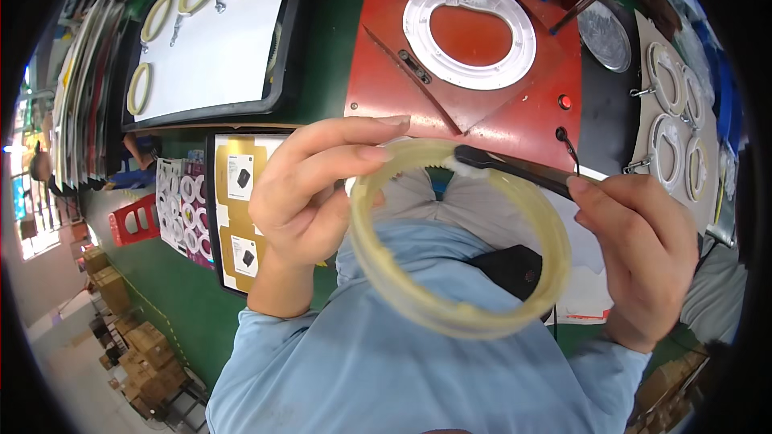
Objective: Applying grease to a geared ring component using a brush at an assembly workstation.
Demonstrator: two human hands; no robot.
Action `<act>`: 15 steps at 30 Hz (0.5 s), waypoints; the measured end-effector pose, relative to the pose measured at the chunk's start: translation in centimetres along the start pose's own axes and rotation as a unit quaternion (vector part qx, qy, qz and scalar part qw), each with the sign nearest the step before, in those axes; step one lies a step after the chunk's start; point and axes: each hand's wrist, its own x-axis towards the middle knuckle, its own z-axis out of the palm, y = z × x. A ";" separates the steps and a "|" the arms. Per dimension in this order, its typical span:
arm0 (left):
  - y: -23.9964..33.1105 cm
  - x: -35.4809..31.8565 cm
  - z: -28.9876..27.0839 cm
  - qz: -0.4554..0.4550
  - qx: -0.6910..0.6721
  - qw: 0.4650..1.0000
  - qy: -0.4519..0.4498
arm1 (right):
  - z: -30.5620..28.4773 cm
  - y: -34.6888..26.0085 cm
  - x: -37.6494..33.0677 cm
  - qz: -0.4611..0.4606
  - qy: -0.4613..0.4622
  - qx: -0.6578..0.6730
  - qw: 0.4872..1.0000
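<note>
My left hand (301, 193) grips a translucent, pale-yellow ring (557, 265) by its upper left edge, between the fingers and thumb. The ring is held up in front of my blue clothing, its opening facing me at a tilt. Pinched in my right hand (643, 249) is the handle of a slim black brush (523, 167) that looks like a toothbrush. Its head, with whitish bristles, rests against the top right part of the ring's rim. Dark teeth or notches show along the ring's inner upper edge.
Ahead stands a red work surface (482, 116) carrying a white oval frame (418, 24). Several yellowish rings lie on a white sheet (217, 56) at far left. At right, a board (643, 124) bears more rings and metal clips. Packaging sheets (241, 209) and a red stool (134, 221) are at left.
</note>
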 end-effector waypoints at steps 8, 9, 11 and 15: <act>2.0 2.6 -1.1 0.122 0.178 0.957 -0.195 | -3.6 -0.9 1.5 -0.010 -0.201 -0.061 0.978; 2.0 3.1 -1.0 0.149 0.185 0.947 -0.218 | -3.7 -0.6 1.5 -0.006 -0.218 -0.037 0.975; 2.1 4.1 -0.6 0.163 0.156 0.937 -0.265 | -4.0 0.0 1.5 0.007 -0.248 0.010 0.969; 3.9 4.3 -0.3 0.164 0.166 0.911 -0.341 | -3.7 2.6 2.7 -0.007 -0.308 0.124 0.943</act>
